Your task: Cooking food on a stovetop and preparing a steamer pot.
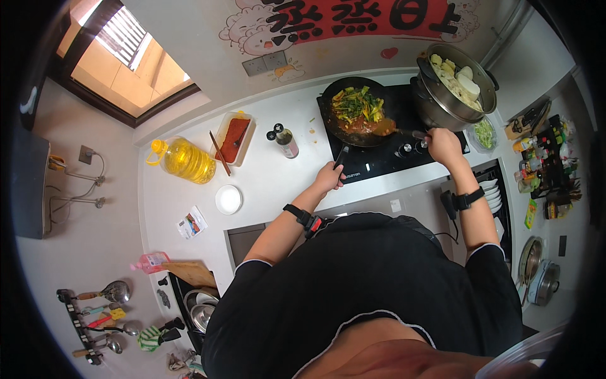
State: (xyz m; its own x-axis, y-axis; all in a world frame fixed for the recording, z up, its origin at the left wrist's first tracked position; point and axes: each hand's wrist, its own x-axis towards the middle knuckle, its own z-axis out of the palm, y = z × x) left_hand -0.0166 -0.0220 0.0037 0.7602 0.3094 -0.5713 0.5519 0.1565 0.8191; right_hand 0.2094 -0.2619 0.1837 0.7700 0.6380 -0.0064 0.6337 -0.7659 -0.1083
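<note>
My left hand (329,177) grips the black handle (342,155) of a dark wok (348,85), which sits on a black glass cooktop (374,163). Inside the wok lie chopped leafy greens (357,103) over a reddish-brown sauce (355,125). In my right hand (444,146) is the handle of a spatula (386,127). Its blade rests in the sauce at the wok's right side, coated and partly hidden. A steel steamer pot (447,106) stands beyond my right hand, holding white and yellowish pieces of food (466,87).
Left of the cooktop stand a sauce bottle (287,144), a tub of red paste (233,139) with chopsticks (219,154), a yellow oil jug (184,160) and a white bowl (228,199). A bowl of shredded greens (484,135) is right of the cooktop. An open dish drawer (492,194) sits below.
</note>
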